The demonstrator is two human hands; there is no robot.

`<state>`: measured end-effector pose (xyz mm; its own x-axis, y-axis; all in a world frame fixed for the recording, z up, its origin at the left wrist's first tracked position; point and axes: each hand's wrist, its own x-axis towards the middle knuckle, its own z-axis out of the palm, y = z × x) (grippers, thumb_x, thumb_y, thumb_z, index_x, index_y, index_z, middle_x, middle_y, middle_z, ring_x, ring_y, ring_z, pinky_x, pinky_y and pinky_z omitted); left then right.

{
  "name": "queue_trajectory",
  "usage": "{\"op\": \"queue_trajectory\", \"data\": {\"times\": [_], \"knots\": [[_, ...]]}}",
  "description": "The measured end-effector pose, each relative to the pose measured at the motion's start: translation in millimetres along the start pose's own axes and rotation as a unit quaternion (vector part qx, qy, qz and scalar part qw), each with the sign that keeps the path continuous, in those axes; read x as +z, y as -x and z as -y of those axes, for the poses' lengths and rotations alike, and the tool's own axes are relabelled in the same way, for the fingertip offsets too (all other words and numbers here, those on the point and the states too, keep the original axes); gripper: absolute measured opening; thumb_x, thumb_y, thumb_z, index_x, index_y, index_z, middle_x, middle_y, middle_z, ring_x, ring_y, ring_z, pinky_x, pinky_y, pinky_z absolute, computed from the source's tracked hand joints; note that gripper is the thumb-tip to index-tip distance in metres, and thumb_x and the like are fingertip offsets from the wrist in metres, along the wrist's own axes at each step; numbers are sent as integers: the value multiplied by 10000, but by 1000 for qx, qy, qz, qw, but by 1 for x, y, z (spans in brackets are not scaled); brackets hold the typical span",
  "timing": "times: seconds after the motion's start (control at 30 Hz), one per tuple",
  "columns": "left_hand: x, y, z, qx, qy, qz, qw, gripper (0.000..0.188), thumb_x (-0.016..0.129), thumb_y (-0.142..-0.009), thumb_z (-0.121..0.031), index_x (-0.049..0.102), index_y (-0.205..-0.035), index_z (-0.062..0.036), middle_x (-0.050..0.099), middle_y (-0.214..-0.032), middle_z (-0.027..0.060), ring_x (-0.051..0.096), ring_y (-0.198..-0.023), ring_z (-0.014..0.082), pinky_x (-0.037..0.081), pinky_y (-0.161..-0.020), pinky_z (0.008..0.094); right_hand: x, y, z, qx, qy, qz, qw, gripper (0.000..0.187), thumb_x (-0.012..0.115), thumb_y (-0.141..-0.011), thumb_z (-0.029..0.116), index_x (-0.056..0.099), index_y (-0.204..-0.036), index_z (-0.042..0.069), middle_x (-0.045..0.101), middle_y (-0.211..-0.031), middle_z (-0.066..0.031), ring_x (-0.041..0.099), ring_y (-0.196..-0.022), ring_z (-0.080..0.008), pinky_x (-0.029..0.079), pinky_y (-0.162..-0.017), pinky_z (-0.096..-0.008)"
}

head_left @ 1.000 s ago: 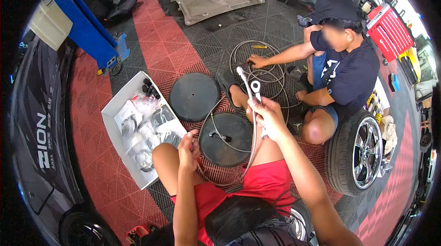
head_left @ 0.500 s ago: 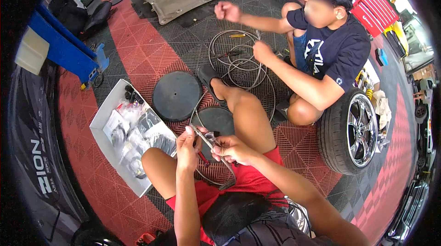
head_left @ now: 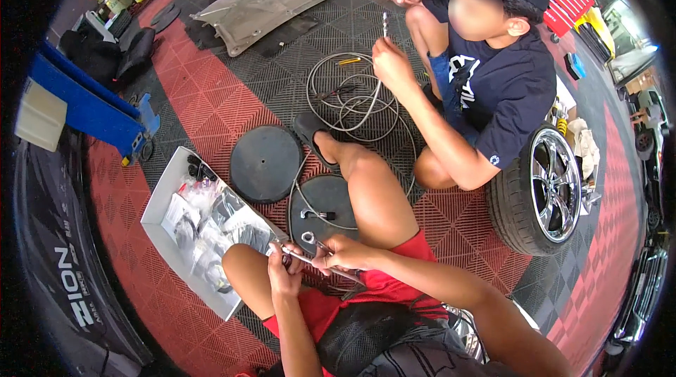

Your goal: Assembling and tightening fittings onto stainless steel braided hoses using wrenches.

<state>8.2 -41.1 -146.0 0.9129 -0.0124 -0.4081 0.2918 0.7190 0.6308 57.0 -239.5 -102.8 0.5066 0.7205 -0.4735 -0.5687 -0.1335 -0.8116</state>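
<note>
Left hand (head_left: 283,275): closed around the near end of a slim silver metal wrench with a ring end (head_left: 310,247), held just above the left thigh.
Right hand (head_left: 343,256): fingers pinched narrow on the same wrench, touching it just beside the left hand.
Wrench axis: laid across the lap, running from lower left up to the ring end at upper right; a second thin metal bar is seen slanting off toward lower right, where it cannot be told apart clearly.
Nearer hand: both are on the tool; the right hand is nearer the ring end.
Ahead of the hands: a flat round black disc (head_left: 324,201) wrapped by a grey braided hose (head_left: 352,99), coiled further out.
To the left: a white cardboard tray of bagged parts (head_left: 165,197).
Beyond: another person's hand (head_left: 389,64) holding the hose end upright.
</note>
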Motion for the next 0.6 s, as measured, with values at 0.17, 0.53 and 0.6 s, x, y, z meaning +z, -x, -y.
{"op": "queue_trajectory", "data": {"times": [0.17, 0.53, 0.6], "knots": [[-7, -2, 5, 17, 48, 22, 998, 482, 498, -955, -513, 591, -1015, -43, 623, -862, 69, 353, -463, 65, 292, -460, 223, 0, -7, -2, 38, 7, -1, 999, 119, 626, -908, 190, 614, -911, 72, 610, -733, 4, 460, -556, -51, 320, -470, -227], [-4, -4, 6, -33, 117, -14, 992, 464, 447, -994, -484, 598, -925, -50, 618, -735, 66, 315, -445, 74, 264, -446, 232, -1, -14, -10, 41, 21, 34, 998, 237, 622, -917, 276, 653, -816, 64, 614, -688, 16, 483, -525, -68, 329, -441, -258], [-2, -5, 6, -37, 105, -32, 993, 450, 452, -990, -488, 597, -900, -71, 607, -705, 42, 310, -432, 76, 265, -438, 239, 0, -11, -6, 50, 20, 33, 998, 246, 615, -922, 285, 652, -818, 64, 612, -688, 17, 470, -513, -65, 322, -436, -255]]}}
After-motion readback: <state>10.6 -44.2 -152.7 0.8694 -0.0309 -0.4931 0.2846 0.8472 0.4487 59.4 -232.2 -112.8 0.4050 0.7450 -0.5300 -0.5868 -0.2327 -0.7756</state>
